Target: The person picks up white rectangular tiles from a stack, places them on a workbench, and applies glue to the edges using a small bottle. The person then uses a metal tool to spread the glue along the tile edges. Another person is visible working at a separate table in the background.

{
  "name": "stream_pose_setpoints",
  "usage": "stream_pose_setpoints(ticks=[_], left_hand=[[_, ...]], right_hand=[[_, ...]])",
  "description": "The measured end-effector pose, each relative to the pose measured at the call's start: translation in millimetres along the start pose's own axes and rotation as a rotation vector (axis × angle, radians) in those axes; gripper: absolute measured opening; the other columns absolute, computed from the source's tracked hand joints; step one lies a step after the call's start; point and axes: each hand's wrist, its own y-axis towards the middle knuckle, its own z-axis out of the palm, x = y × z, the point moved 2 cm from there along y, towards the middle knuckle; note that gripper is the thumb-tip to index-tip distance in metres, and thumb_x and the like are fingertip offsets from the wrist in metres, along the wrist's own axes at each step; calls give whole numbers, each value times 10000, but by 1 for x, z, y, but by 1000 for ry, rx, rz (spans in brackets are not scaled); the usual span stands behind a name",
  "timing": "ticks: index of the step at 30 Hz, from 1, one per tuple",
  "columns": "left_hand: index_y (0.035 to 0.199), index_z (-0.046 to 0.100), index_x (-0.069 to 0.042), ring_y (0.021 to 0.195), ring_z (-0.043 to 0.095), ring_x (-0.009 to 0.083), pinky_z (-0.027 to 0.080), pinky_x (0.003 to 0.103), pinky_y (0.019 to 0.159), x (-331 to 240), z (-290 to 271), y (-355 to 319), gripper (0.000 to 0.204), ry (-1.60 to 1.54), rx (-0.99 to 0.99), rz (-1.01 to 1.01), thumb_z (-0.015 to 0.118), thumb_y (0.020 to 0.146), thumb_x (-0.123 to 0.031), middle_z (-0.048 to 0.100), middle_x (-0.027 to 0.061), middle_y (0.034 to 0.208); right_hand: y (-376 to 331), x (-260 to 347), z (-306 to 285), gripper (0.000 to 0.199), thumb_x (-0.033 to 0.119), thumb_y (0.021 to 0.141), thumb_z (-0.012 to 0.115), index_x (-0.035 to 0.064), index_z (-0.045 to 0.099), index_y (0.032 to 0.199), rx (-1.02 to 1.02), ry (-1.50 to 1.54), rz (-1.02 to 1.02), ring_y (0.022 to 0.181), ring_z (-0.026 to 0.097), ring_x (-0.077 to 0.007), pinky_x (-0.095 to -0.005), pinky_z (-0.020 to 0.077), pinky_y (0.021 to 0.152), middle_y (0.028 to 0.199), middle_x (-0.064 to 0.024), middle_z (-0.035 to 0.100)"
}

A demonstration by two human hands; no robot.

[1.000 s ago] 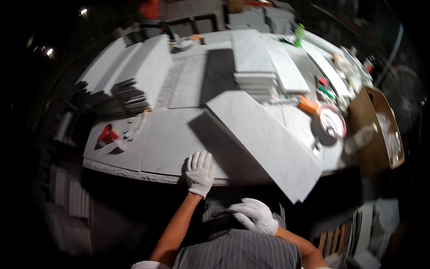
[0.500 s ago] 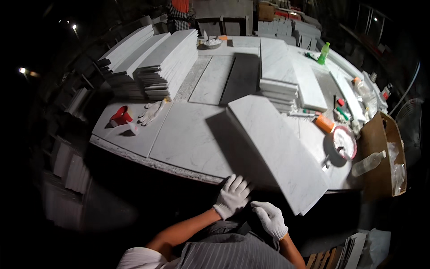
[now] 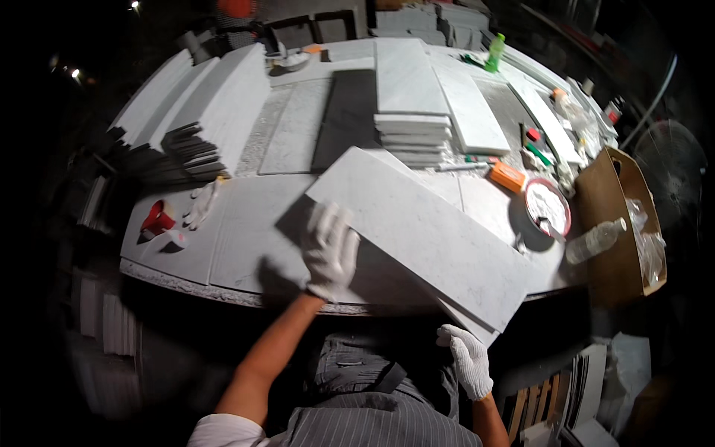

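A long white marble-like slab (image 3: 432,238) lies askew on top of another slab (image 3: 471,322), whose edge shows at the near right end. My left hand (image 3: 330,253), in a white knit glove, is at the upper slab's left edge with its fingers stretched out and a little blurred. Whether they touch the slab I cannot tell. Beside the slabs' near right corner is my right hand (image 3: 468,363), also gloved, with loosely bent fingers and nothing visible in it.
Stacked slabs (image 3: 216,112) stand at the far left and another stack (image 3: 412,89) behind the middle. A red tape roll (image 3: 158,218) and spare glove (image 3: 201,205) lie left. At right are a bowl of white paste (image 3: 547,205), an orange box (image 3: 508,177), a clear bottle (image 3: 596,241) and a cardboard box (image 3: 622,216).
My left hand has moved forward from the table edge to the slab's left side. The upper slab has turned over the one below. My right hand has shifted slightly right and down; the view has shifted.
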Motion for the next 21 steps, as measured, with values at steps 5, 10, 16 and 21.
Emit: stream_pose_setpoints(ticks=[5,10,16,21], left_hand=[[1204,645,-93,1279,470,303,288,469,1128,51,29,18,335,226,278,42,558,932,-268,566,105,1324],[1236,620,-73,1324,427,312,237,479,1151,43,29,25,421,232,408,32,537,943,-363,536,122,1365],[1420,444,-74,1444,235,304,59,530,1181,-60,66,23,807,257,732,285,231,939,-686,328,121,1536],[1055,711,-109,1037,623,340,385,570,994,-198,60,2,790,-70,1361,570,417,786,-791,694,110,946]], right_hand=[[-15,31,-21,389,286,1005,493,-69,635,1080,-273,138,-161,826,663,-198,-324,523,795,962,-148,681],[1,6,-58,413,240,1020,454,-72,520,1281,-928,108,-303,991,647,-218,-348,519,891,1135,-164,638],[45,-28,-54,462,211,1042,385,-87,388,1396,-1008,245,-140,1313,443,-261,-379,343,1114,1405,-206,463],[49,-24,-47,459,199,1040,366,-108,390,1380,-940,239,-138,1313,442,-298,-393,335,1123,1397,-236,460]])
